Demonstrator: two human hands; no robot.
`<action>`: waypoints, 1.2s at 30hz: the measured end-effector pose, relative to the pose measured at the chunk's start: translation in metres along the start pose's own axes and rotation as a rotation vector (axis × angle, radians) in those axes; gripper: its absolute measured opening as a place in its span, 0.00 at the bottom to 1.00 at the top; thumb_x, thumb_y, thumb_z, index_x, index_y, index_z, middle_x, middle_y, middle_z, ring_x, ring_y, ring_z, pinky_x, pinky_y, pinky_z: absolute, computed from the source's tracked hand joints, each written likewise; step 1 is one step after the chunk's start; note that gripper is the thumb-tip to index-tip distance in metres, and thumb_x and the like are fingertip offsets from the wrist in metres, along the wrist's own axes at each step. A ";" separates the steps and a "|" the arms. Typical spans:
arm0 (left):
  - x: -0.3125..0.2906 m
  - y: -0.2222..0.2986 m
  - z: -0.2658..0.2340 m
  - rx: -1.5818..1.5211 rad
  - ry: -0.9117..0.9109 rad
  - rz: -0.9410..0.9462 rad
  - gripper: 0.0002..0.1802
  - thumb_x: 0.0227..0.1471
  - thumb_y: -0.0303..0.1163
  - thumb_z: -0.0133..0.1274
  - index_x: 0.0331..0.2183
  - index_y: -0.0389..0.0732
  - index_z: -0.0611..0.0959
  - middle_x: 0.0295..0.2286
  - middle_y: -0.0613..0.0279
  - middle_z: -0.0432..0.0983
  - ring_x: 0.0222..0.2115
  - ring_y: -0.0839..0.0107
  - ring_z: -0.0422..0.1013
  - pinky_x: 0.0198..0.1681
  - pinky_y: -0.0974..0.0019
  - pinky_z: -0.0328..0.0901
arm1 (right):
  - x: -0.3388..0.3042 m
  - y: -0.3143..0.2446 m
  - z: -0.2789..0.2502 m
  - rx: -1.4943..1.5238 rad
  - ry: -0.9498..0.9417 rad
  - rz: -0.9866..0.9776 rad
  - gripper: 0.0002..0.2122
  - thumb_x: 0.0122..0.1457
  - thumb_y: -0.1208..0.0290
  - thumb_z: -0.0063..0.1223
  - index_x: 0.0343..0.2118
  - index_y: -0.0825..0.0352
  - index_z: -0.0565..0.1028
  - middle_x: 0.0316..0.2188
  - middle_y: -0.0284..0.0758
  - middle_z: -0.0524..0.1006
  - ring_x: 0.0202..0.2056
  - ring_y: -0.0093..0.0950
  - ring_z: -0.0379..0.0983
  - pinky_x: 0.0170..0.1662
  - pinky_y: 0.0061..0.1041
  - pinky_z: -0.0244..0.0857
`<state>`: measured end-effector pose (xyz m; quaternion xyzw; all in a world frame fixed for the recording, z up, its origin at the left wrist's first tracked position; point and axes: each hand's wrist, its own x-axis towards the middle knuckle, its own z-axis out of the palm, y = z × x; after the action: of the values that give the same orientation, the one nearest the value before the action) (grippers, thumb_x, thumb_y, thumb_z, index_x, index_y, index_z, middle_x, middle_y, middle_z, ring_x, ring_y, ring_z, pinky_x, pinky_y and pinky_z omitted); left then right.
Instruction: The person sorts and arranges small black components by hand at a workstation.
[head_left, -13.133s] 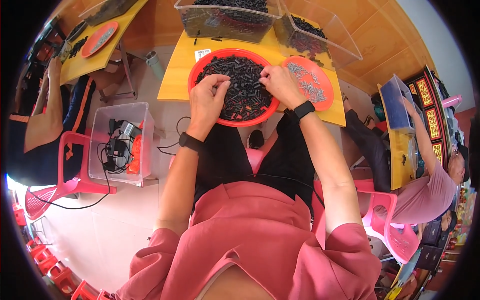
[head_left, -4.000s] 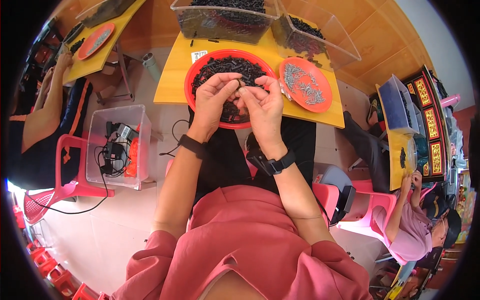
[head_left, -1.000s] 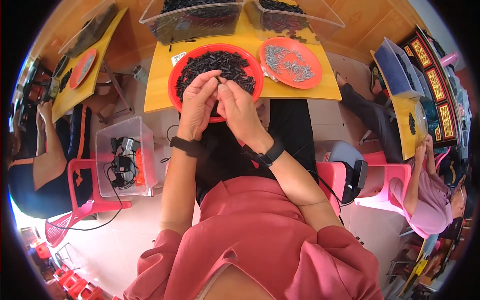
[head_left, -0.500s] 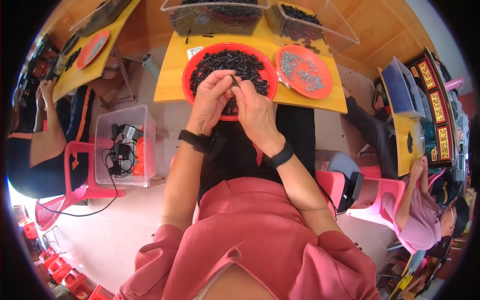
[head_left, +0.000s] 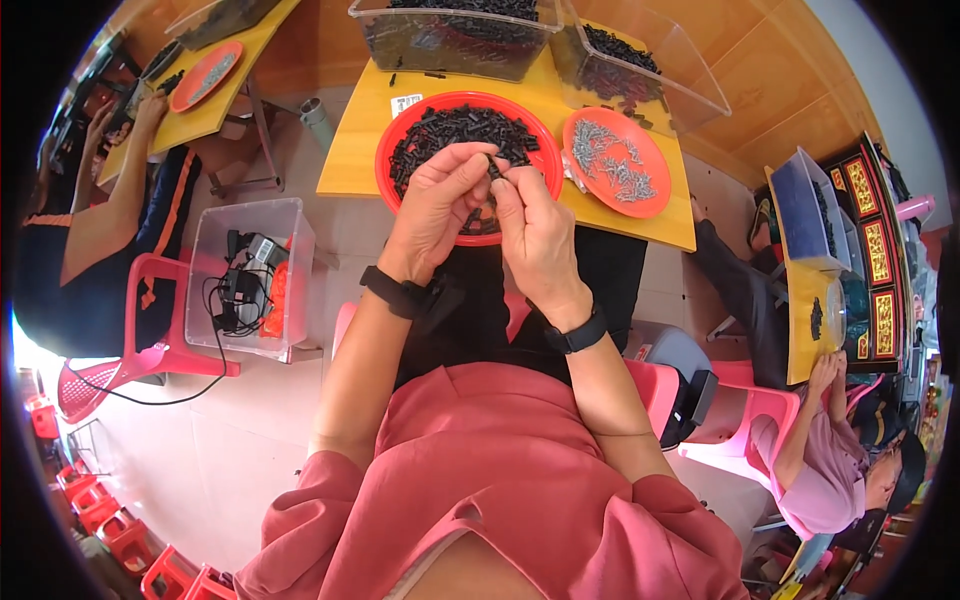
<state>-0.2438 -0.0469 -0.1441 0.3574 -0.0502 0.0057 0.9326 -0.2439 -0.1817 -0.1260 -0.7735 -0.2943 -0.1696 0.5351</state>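
While both hands were held together above the near rim of the large red tray (head_left: 395, 140), a small black part (head_left: 493, 166) was pinched between their fingertips. The left hand (head_left: 436, 205) was seen with its fingers curled and closed on the part from the left, and the right hand (head_left: 535, 235) with its thumb and forefinger pressed on the same part from the right, so that the two hands touched at the fingertips. A black band was worn on each wrist. The tray, heaped with many more small black parts, was set on the yellow table (head_left: 355, 150). Just beside it, to the right, a smaller red plate (head_left: 612, 190) of small grey metal pieces was laid. At the far edge of the table two clear plastic bins (head_left: 450, 45) holding dark parts were stood. On the floor to the left, a clear box (head_left: 250, 275) of cables was placed beside a pink plastic chair (head_left: 140, 350). Other people were seated at yellow tables on the far left and the right.
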 end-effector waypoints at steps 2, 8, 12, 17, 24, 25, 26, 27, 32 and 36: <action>-0.004 -0.003 0.009 -0.006 0.026 -0.013 0.10 0.54 0.28 0.52 0.40 0.39 0.79 0.33 0.64 0.77 0.25 0.83 0.65 0.31 0.78 0.63 | -0.001 -0.008 -0.010 -0.072 -0.003 0.020 0.06 0.62 0.72 0.45 0.36 0.69 0.70 0.20 0.41 0.73 0.22 0.33 0.73 0.25 0.26 0.64; -0.026 -0.014 0.024 -0.087 0.099 0.044 0.10 0.55 0.28 0.51 0.40 0.39 0.78 0.34 0.63 0.77 0.26 0.83 0.66 0.33 0.78 0.65 | -0.008 -0.014 -0.020 -0.004 -0.005 -0.042 0.04 0.60 0.74 0.47 0.34 0.69 0.70 0.21 0.42 0.73 0.23 0.37 0.73 0.25 0.27 0.65; -0.036 -0.011 0.030 -0.038 0.125 0.080 0.10 0.55 0.28 0.51 0.40 0.39 0.78 0.34 0.63 0.77 0.26 0.83 0.67 0.34 0.77 0.65 | -0.012 -0.017 -0.023 0.000 -0.034 -0.101 0.03 0.59 0.76 0.48 0.32 0.69 0.69 0.22 0.42 0.74 0.24 0.38 0.74 0.24 0.29 0.65; -0.040 -0.011 0.033 -0.058 0.151 0.040 0.11 0.56 0.29 0.50 0.41 0.39 0.78 0.34 0.62 0.77 0.25 0.84 0.67 0.34 0.77 0.66 | -0.010 -0.020 -0.028 -0.016 -0.032 -0.157 0.04 0.57 0.77 0.51 0.32 0.69 0.69 0.21 0.40 0.74 0.22 0.36 0.74 0.25 0.26 0.66; -0.042 -0.012 0.033 -0.065 0.097 -0.033 0.13 0.56 0.29 0.50 0.44 0.39 0.75 0.34 0.64 0.75 0.32 0.81 0.70 0.38 0.75 0.67 | -0.003 -0.023 -0.042 0.004 -0.088 -0.097 0.15 0.49 0.75 0.59 0.41 0.65 0.72 0.29 0.35 0.71 0.27 0.31 0.72 0.28 0.26 0.66; -0.042 -0.011 0.032 -0.085 0.075 -0.037 0.14 0.56 0.29 0.50 0.45 0.39 0.74 0.35 0.64 0.75 0.34 0.80 0.70 0.39 0.75 0.67 | -0.001 -0.020 -0.042 -0.048 -0.101 -0.178 0.16 0.48 0.75 0.59 0.41 0.65 0.72 0.30 0.35 0.71 0.28 0.31 0.72 0.29 0.27 0.66; -0.042 -0.011 0.032 -0.105 0.052 -0.042 0.15 0.56 0.29 0.49 0.46 0.39 0.74 0.35 0.65 0.74 0.36 0.79 0.71 0.40 0.75 0.67 | 0.000 -0.019 -0.043 -0.101 -0.113 -0.259 0.16 0.48 0.74 0.60 0.42 0.65 0.72 0.31 0.36 0.70 0.28 0.31 0.71 0.30 0.28 0.66; -0.042 -0.012 0.032 -0.103 0.048 -0.048 0.15 0.56 0.29 0.49 0.46 0.39 0.74 0.35 0.65 0.74 0.36 0.79 0.71 0.40 0.75 0.67 | -0.001 -0.021 -0.044 -0.093 -0.141 -0.218 0.15 0.49 0.74 0.59 0.41 0.65 0.72 0.33 0.36 0.69 0.29 0.32 0.72 0.31 0.29 0.66; -0.043 -0.013 0.028 -0.097 -0.027 -0.168 0.16 0.57 0.34 0.49 0.46 0.40 0.74 0.35 0.68 0.74 0.35 0.81 0.70 0.36 0.78 0.64 | -0.002 -0.023 -0.048 -0.032 -0.124 -0.202 0.15 0.49 0.75 0.58 0.41 0.66 0.72 0.35 0.36 0.69 0.30 0.31 0.72 0.32 0.28 0.67; -0.043 -0.014 0.029 -0.011 0.020 -0.216 0.15 0.58 0.38 0.49 0.44 0.42 0.75 0.34 0.70 0.75 0.34 0.83 0.70 0.34 0.78 0.62 | -0.002 -0.014 -0.053 -0.073 -0.097 -0.245 0.13 0.50 0.77 0.57 0.40 0.68 0.72 0.35 0.36 0.69 0.31 0.30 0.73 0.33 0.26 0.68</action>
<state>-0.2888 -0.0757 -0.1359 0.3554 -0.0021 -0.0916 0.9302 -0.2514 -0.2278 -0.0978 -0.7580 -0.4057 -0.2069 0.4670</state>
